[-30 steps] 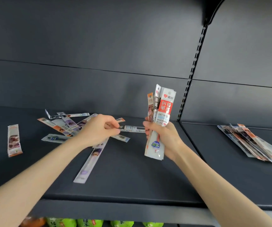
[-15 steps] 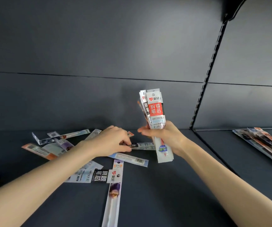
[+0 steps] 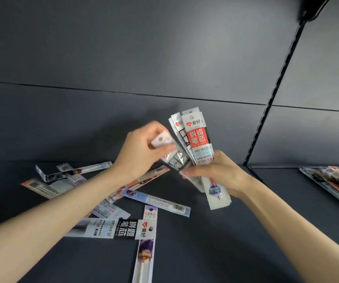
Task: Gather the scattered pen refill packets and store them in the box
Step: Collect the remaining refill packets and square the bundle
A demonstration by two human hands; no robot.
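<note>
Loose long plastic refill packets (image 3: 123,229) lie scattered on the dark grey shelf (image 3: 225,252), nearest the left hand (image 3: 140,154). Its grip pinches one clear white-topped packet (image 3: 162,140), long axis slanting down-right into the upright fanned bundle of packets (image 3: 197,135), which the right hand (image 3: 221,172) clasps in a closed grip. No box is visible.

1. Motion is blurring the packet (image 3: 174,159) pinched in the left hand (image 3: 140,154).
2. The right hand (image 3: 223,174) is covering the middle of the bundle (image 3: 197,137).
3. The right edge is cutting off a pile of packets (image 3: 336,181).
4. The purple packet (image 3: 145,256) is running off the bottom edge.
</note>
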